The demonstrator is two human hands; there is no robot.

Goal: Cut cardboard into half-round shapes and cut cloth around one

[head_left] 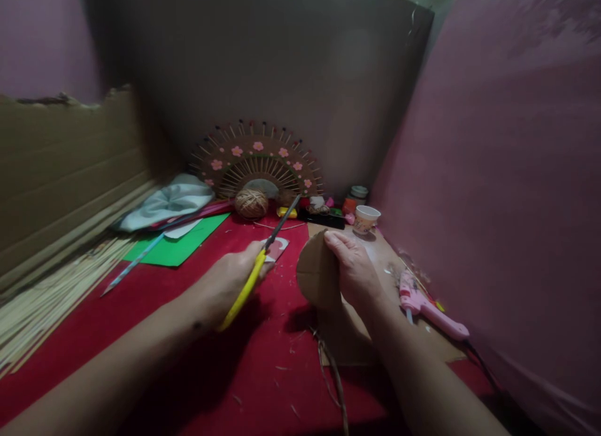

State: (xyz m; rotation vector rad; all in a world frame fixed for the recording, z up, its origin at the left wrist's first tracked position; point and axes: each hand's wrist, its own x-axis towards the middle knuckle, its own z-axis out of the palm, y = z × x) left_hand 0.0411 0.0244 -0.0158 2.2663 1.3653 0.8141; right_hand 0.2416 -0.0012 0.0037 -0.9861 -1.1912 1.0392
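My left hand (230, 279) is closed around yellow-handled scissors (260, 261), whose blades point up and away toward the back wall. My right hand (354, 267) grips a round brown cardboard piece (317, 273), holding it upright on its edge over a flat cardboard sheet (347, 336). The scissors' blades are left of the cardboard round and do not touch it. Both hands are over a red cloth (141, 311).
A fan-shaped craft with pink flowers (256, 164) stands at the back, behind a twine ball (251, 202). Green paper (181, 242), white cloth (164, 204) and thin sticks (51, 292) lie left. A pink glue gun (425, 304), paper cup (365, 218) and jars sit right.
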